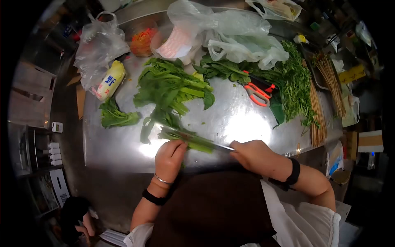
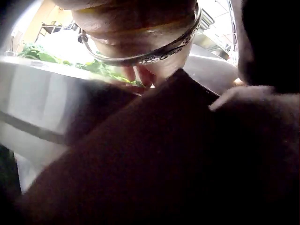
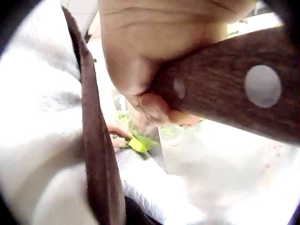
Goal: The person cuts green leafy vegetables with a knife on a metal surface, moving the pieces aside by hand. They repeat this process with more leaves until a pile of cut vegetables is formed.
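Note:
My right hand (image 1: pixel 255 155) grips a knife (image 1: pixel 220 145) by its handle. In the right wrist view the brown wooden handle (image 3: pixel 215 89) with metal rivets fills the upper right. The blade points left across a bunch of leafy green stalks (image 1: pixel 200 145) near the table's front edge. At the bunch's near side, my left hand (image 1: pixel 169 156) holds the stalks with bent fingers, beside the blade. A larger heap of leafy greens (image 1: pixel 164 86) lies just beyond. In the left wrist view, the bracelet and dark apron hide most of the left hand's work.
Red-orange scissors (image 1: pixel 258 95) lie right of the heap, near herbs (image 1: pixel 294 78) and wooden skewers (image 1: pixel 316 111). A wrapped cabbage (image 1: pixel 110 80) is at left. Behind stand a bowl of shredded orange food (image 1: pixel 142 43) and plastic bags (image 1: pixel 242 37). Another person (image 1: pixel 76 218) is at lower left.

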A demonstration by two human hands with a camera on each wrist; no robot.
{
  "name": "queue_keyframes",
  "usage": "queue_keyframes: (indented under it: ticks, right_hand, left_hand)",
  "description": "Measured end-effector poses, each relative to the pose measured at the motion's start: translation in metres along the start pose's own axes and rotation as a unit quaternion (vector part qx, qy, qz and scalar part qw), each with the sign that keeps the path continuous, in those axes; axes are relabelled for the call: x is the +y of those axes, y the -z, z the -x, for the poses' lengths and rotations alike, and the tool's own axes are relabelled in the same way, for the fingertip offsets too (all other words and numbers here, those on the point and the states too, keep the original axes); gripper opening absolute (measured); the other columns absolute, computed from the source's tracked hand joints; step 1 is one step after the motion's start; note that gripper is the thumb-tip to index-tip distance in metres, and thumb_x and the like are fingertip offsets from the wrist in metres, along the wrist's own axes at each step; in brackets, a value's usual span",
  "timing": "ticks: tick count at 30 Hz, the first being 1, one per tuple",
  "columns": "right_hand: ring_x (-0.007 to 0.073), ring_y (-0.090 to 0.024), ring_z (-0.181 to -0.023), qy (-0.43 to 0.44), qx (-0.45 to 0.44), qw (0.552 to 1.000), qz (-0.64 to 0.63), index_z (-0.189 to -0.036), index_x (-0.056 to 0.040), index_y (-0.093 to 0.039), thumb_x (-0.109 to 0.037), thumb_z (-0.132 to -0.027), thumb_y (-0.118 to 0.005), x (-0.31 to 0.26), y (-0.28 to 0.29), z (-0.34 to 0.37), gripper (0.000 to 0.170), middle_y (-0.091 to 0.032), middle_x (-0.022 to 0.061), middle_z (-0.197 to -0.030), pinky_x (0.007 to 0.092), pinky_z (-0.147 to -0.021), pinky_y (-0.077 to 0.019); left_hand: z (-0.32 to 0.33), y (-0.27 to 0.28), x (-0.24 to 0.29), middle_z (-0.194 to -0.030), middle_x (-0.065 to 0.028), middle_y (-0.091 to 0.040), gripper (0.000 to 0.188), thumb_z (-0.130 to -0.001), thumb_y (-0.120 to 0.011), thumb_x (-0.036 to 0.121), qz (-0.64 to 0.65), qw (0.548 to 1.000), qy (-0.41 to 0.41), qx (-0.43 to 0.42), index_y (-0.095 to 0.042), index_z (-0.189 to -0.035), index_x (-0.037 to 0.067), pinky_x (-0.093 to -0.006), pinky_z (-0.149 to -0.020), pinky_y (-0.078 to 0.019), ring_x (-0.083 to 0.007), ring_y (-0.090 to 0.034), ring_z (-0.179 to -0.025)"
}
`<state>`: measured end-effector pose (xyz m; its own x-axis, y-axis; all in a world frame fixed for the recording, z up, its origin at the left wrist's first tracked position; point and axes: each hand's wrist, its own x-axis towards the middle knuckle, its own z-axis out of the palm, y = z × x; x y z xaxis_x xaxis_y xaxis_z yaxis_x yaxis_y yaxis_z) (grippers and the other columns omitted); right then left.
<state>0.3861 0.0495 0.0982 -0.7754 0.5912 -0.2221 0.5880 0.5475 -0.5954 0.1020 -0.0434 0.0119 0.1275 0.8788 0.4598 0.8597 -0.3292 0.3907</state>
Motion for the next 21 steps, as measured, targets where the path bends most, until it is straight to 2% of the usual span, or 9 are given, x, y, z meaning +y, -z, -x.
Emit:
queue_keyframes:
  ticks: [3, 6, 9, 12, 15, 16, 18, 19, 21]
  right_hand:
    - [0.0364, -0.067, -0.063, -0.015, 0.087, 0.994, -0.061, -0.103, -0.0021, -0.053, -0.012, -0.101, -0.062, 0.007, 0.015, 0.033, 0.014, -0.065, 0.0167, -0.069, 0.0454, -0.055, -0.0498]
    - [0.0254, -0.060, -0.054, -0.074, 0.179, 0.972, -0.135, -0.102, 0.0014, -0.053, -0.011, -0.102, -0.065, 0.013, 0.012, 0.050, 0.017, -0.063, 0.0144, -0.066, 0.0358, -0.052, -0.0457]
    - [0.0092, -0.051, -0.056, -0.122, 0.248, 0.932, -0.233, -0.097, 0.0050, -0.054, -0.010, -0.102, -0.066, 0.026, -0.001, 0.063, 0.020, -0.061, 0.0084, -0.064, 0.0287, -0.051, -0.0414]
    - [0.0045, -0.048, -0.056, -0.134, 0.244, 0.923, -0.266, -0.102, 0.0013, -0.058, -0.012, -0.104, -0.063, 0.038, -0.014, 0.080, 0.014, -0.057, -0.0015, -0.066, 0.0247, -0.049, -0.0372]
    - [0.0043, -0.046, -0.057, -0.141, 0.238, 0.918, -0.283, -0.101, 0.0005, -0.058, -0.013, -0.104, -0.064, 0.035, -0.018, 0.079, 0.015, -0.056, -0.0018, -0.066, 0.0240, -0.050, -0.0369]
    - [0.0050, -0.046, -0.058, -0.146, 0.237, 0.919, -0.280, -0.098, 0.0023, -0.056, -0.012, -0.103, -0.065, 0.031, -0.016, 0.076, 0.018, -0.057, 0.0011, -0.066, 0.0248, -0.051, -0.0381]
    - [0.0064, -0.046, -0.061, -0.159, 0.236, 0.922, -0.263, -0.096, 0.0052, -0.055, -0.011, -0.102, -0.067, 0.034, -0.021, 0.077, 0.021, -0.062, 0.0076, -0.067, 0.0266, -0.052, -0.0406]
    - [0.0065, -0.047, -0.061, -0.161, 0.241, 0.919, -0.267, -0.097, 0.0056, -0.055, -0.011, -0.102, -0.068, 0.034, -0.021, 0.076, 0.022, -0.063, 0.0090, -0.068, 0.0269, -0.052, -0.0412]
    - [0.0069, -0.049, -0.062, -0.167, 0.244, 0.916, -0.272, -0.097, 0.0062, -0.055, -0.011, -0.101, -0.068, 0.028, -0.023, 0.074, 0.022, -0.066, 0.0119, -0.071, 0.0275, -0.052, -0.0426]
  left_hand:
    - [-0.010, 0.010, 0.001, -0.118, -0.0118, -0.067, 0.031, -0.081, -0.068, 0.004, -0.026, 0.999, -0.032, -0.023, -0.070, -0.112, 0.006, -0.0463, -0.094, -0.0535, -0.0337, -0.064, -0.112]
    - [-0.042, 0.011, 0.006, -0.128, -0.0082, -0.066, 0.039, -0.089, -0.060, 0.008, -0.120, 0.980, -0.096, -0.122, -0.067, -0.127, 0.013, -0.0566, -0.115, -0.0395, -0.0323, -0.058, -0.130]
    - [-0.070, 0.006, -0.003, -0.126, -0.0055, -0.068, 0.039, -0.091, -0.058, 0.012, -0.156, 0.914, -0.079, -0.366, -0.066, -0.129, 0.016, -0.0544, -0.116, -0.0395, -0.0302, -0.060, -0.126]
    - [-0.077, 0.001, -0.019, -0.123, -0.0057, -0.068, 0.038, -0.085, -0.067, 0.013, -0.157, 0.945, -0.155, -0.243, -0.069, -0.123, 0.016, -0.0522, -0.116, -0.0409, -0.0300, -0.063, -0.119]
    - [-0.117, 0.031, -0.006, -0.119, -0.0064, -0.069, 0.039, -0.076, -0.077, 0.013, -0.138, 0.975, -0.165, 0.062, -0.072, -0.114, 0.014, -0.0508, -0.107, -0.0476, -0.0305, -0.065, -0.111]
    - [-0.121, 0.047, -0.016, -0.115, -0.0081, -0.070, 0.042, -0.069, -0.083, 0.010, -0.070, 0.986, -0.123, 0.090, -0.073, -0.110, 0.013, -0.0486, -0.097, -0.0528, -0.0320, -0.066, -0.108]
    - [-0.094, 0.055, -0.079, -0.111, -0.0114, -0.071, 0.036, -0.075, -0.074, 0.000, -0.121, 0.982, -0.037, 0.139, -0.073, -0.109, 0.009, -0.0452, -0.088, -0.0546, -0.0351, -0.066, -0.106]
    - [-0.076, 0.067, -0.104, -0.113, -0.0104, -0.070, 0.034, -0.077, -0.070, -0.001, -0.148, 0.983, 0.040, 0.099, -0.073, -0.109, 0.008, -0.0489, -0.096, -0.0524, -0.0350, -0.066, -0.108]
    - [-0.039, 0.071, -0.151, -0.114, -0.0090, -0.069, 0.035, -0.077, -0.070, 0.002, -0.258, 0.964, 0.043, 0.045, -0.072, -0.110, 0.010, -0.0552, -0.107, -0.0456, -0.0331, -0.065, -0.111]
